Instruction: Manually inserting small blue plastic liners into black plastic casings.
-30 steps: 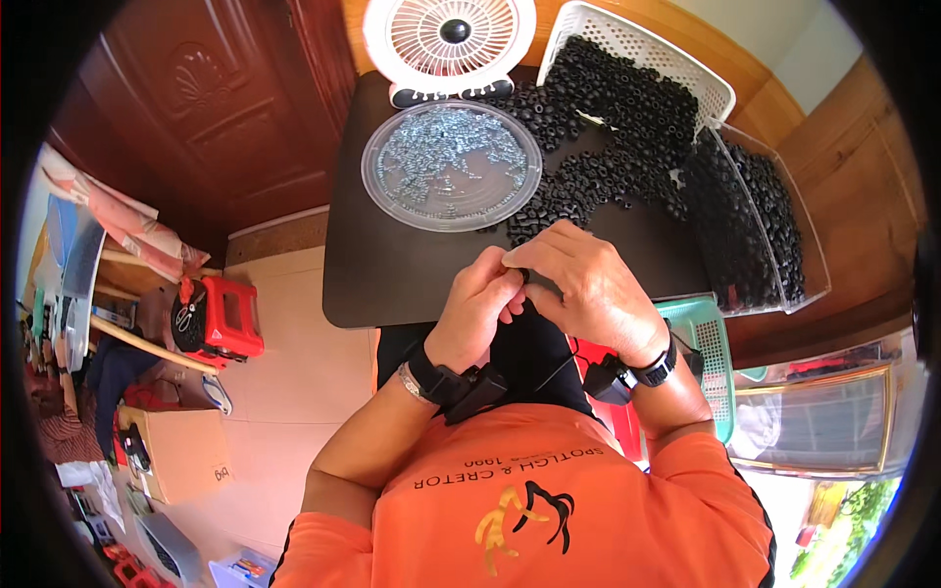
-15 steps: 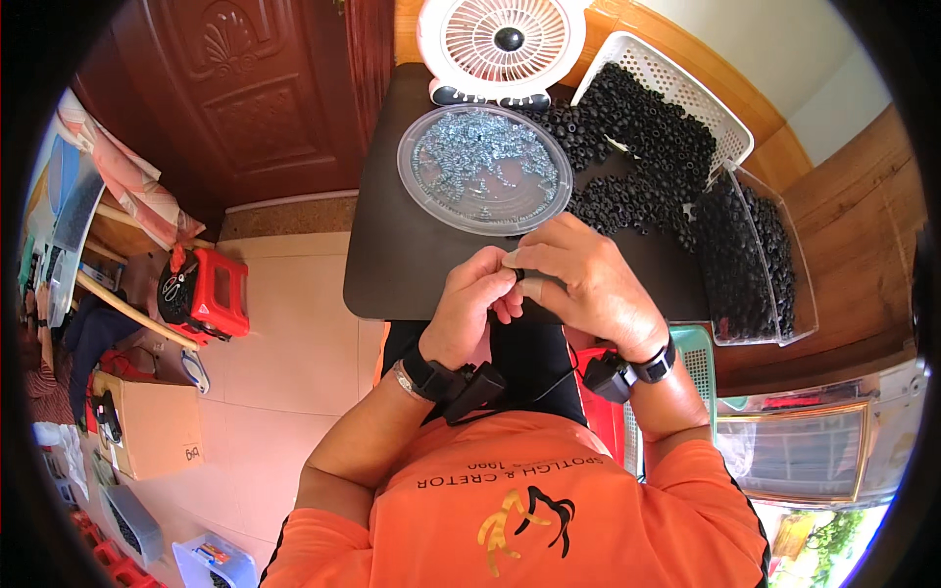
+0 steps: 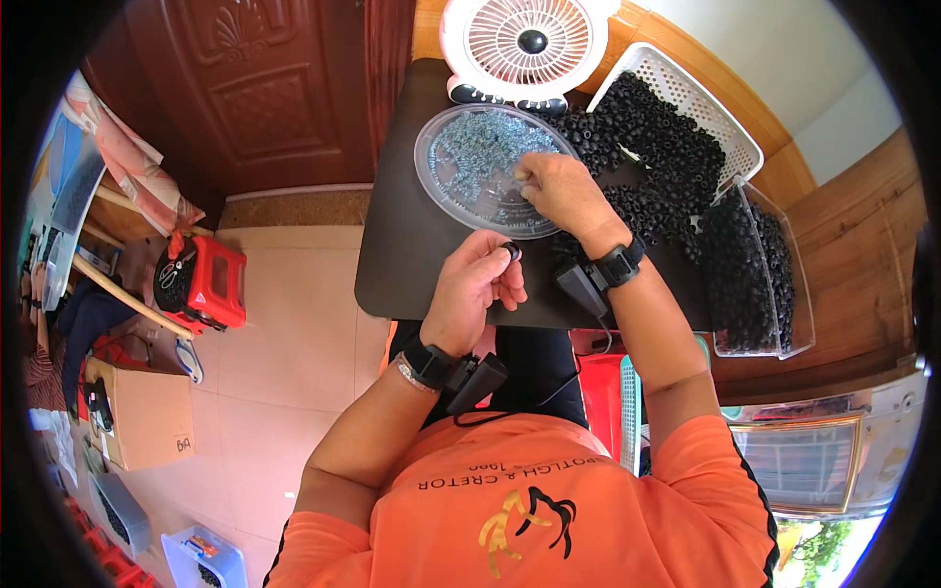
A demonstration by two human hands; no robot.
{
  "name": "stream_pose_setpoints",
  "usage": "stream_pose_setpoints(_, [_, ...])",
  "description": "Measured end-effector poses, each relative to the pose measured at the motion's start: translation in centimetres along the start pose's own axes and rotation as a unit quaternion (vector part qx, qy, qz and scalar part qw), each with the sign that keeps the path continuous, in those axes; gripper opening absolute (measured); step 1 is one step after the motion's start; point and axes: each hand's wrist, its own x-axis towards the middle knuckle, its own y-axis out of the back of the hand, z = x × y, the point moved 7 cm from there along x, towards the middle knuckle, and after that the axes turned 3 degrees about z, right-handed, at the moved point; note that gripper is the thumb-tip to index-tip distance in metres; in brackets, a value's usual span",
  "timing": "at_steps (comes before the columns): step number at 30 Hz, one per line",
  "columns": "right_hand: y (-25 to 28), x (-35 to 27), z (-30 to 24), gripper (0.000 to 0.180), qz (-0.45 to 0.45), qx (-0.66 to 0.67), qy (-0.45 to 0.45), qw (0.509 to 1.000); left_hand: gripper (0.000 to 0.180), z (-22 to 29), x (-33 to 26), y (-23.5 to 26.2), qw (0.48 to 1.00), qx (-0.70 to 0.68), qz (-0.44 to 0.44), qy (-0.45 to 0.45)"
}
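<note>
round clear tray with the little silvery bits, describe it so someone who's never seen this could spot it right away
Start at the dark table and find the white fan at its far edge. Just in front of the fan lies the round clear tray, strewn with small silvery parts, with the right hand reaching into it. Unlike the white basket and the clear bin beside it, which hold black pieces, it is flat and circular.
</note>
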Motion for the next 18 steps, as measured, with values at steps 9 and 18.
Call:
stream_pose_setpoints(9, [2.3,-1.9,0.6,0.019,0.041,0.225,-0.068,0.971,0.018,0.0,-0.1,-0.1,1.000,0.008,0.002,0.004])
stream_pose_setpoints(18, [1.9,-6.1,-2.9,0.019,0.001,0.502,-0.155,0.851,0.018,0.3,-0.3,-0.3,1.000,0.007,-0.005,-0.018])
